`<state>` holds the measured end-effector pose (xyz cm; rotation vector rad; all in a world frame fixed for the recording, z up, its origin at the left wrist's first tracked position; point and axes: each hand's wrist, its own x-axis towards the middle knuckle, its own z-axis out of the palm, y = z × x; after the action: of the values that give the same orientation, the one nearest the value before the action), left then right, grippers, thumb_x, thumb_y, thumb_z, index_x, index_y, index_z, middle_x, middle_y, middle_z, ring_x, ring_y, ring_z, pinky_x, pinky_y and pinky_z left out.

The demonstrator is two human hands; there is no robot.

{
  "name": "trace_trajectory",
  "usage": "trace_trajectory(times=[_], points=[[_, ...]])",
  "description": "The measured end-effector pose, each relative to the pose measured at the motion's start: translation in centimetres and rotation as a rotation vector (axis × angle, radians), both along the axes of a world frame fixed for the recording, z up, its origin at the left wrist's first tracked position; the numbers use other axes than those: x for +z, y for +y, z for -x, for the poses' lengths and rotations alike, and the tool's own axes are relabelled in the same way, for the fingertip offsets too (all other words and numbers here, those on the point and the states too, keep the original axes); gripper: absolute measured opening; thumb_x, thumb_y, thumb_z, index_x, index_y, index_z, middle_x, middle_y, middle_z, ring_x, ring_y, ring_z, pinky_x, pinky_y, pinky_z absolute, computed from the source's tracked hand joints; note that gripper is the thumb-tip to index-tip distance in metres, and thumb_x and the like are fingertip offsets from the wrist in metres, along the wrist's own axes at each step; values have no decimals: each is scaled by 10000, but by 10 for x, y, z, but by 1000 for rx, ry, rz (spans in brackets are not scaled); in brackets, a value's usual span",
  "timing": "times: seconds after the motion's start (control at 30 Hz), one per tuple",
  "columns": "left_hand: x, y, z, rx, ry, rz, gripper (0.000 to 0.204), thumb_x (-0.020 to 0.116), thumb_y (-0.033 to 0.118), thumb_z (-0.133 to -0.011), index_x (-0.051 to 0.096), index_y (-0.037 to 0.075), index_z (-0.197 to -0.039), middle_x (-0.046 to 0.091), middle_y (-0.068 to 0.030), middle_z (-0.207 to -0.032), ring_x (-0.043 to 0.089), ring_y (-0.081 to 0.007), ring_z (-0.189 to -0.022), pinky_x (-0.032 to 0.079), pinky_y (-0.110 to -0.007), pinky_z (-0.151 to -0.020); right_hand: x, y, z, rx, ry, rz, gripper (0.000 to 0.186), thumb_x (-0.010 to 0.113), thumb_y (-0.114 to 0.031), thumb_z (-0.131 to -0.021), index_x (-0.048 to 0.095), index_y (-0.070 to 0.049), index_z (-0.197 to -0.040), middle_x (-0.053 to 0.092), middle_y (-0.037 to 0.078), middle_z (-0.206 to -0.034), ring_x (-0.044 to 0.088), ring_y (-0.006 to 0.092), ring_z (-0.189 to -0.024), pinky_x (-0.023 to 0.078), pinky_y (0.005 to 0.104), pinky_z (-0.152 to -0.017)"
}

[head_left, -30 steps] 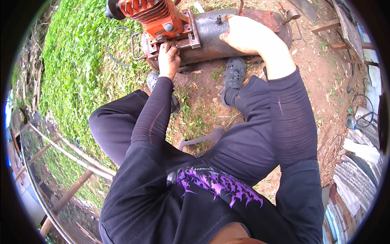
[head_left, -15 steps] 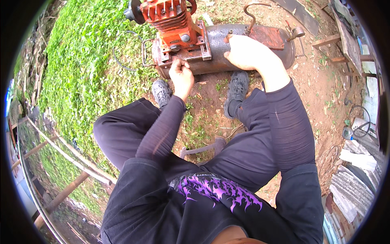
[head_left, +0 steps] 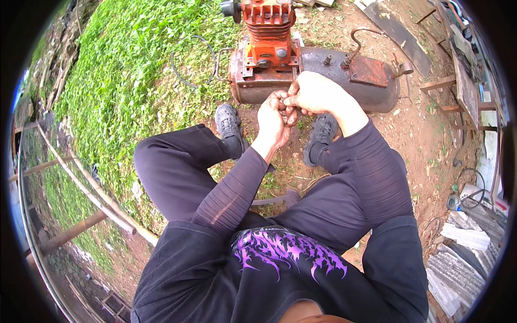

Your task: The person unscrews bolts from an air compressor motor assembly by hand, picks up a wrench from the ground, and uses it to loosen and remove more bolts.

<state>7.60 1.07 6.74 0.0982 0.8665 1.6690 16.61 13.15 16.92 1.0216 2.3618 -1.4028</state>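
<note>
The pump (head_left: 269, 47) is orange, the shirt (head_left: 285, 288) black with jagged purple.

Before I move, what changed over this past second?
The left hand drew back from the orange finned metal engine. The right hand moved left and back from over the dark cylindrical metal tank to meet it. Whether anything is held is unclear. The engine remains atop the tank.

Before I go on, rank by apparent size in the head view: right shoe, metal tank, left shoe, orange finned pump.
Largest to smallest:
1. Metal tank
2. Orange finned pump
3. Left shoe and right shoe: too alike to rank apart.
</note>
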Motion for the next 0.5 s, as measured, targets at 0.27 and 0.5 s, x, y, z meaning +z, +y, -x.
trace_trajectory(times=[0.27,0.5], points=[[18,-6,20,-66,44,-86,203,387,261,-1058,495,100,-1116,393,8,-687,377,-115,-535,313,-255,-494,-3,12,21,103,96,-359,173,655,-138,-831,689,13,-754,637,106,-606,615,191,-542,498,336,-539],[19,4,36,-88,-43,-48,254,499,348,-1046,537,97,-1040,314,55,-649,342,-89,-507,277,-240,-482,18,16,49,111,-12,-550,155,687,-163,-755,709,-14,-789,682,199,-781,676,372,-753,537,437,-716]])
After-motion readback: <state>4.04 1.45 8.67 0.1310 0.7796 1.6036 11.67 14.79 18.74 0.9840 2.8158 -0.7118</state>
